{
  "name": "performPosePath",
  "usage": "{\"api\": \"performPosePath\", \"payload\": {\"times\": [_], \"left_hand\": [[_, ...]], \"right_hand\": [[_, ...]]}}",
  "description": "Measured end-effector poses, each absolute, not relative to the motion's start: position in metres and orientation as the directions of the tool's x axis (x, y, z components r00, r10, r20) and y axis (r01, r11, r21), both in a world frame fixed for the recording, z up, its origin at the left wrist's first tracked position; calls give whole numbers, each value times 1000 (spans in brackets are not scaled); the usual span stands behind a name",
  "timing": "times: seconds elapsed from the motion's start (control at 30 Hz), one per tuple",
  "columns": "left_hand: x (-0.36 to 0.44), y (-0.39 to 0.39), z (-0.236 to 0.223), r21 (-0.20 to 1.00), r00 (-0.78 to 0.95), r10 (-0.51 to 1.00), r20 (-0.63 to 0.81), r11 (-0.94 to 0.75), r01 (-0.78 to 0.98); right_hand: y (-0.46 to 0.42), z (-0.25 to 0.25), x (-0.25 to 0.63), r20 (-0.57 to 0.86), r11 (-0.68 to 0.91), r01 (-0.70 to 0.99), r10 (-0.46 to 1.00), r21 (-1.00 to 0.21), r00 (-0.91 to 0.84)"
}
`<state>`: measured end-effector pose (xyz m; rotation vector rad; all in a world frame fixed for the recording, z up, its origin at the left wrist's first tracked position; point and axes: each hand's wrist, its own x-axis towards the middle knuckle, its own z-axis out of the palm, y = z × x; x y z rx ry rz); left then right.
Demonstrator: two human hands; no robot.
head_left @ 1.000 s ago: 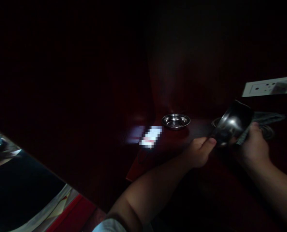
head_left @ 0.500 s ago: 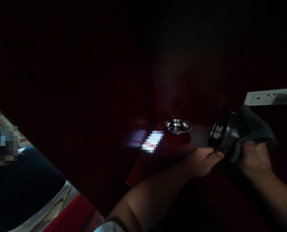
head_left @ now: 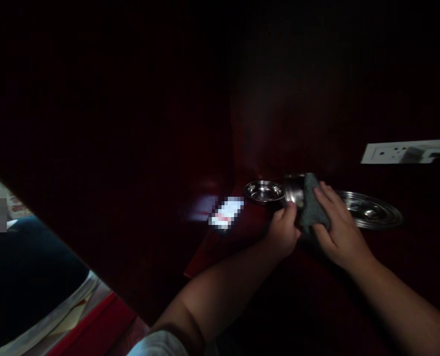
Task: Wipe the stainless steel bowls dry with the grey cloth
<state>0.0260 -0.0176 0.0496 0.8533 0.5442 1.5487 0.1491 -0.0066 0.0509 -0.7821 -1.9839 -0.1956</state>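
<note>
While the left hand is grasping a steel pot low on its near side, the right hand is holding a grey-green cloth against it. The right fingers are lying over the cloth, thumb lower down. The pot is sitting between the 2 hands; from where I am standing, I cannot tell whether it is touching the dark red table. Just left of it, 1 shiny bowl is resting upright. To the right, a wide steel plate is lying partly behind the right hand. A phone is glowing near the bowl, its screen pixelated. Above the plate, a white socket is holding a plug.
</note>
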Motion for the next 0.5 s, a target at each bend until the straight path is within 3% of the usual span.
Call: {"api": "performPosePath", "payload": {"times": [0.07, 0.2, 0.5], "left_hand": [[23, -17, 60, 656, 66, 985, 160, -56, -753], [15, -12, 67, 568, 173, 971, 167, 49, -821], [12, -7, 58, 543, 273, 944, 184, 134, -829]], "right_hand": [[-3, 48, 149, 821, 747, 640, 472, -179, -321], [3, 43, 152, 834, 704, 681, 489, -203, -256], [9, 45, 163, 879, 695, 641, 472, -325, -65]]}}
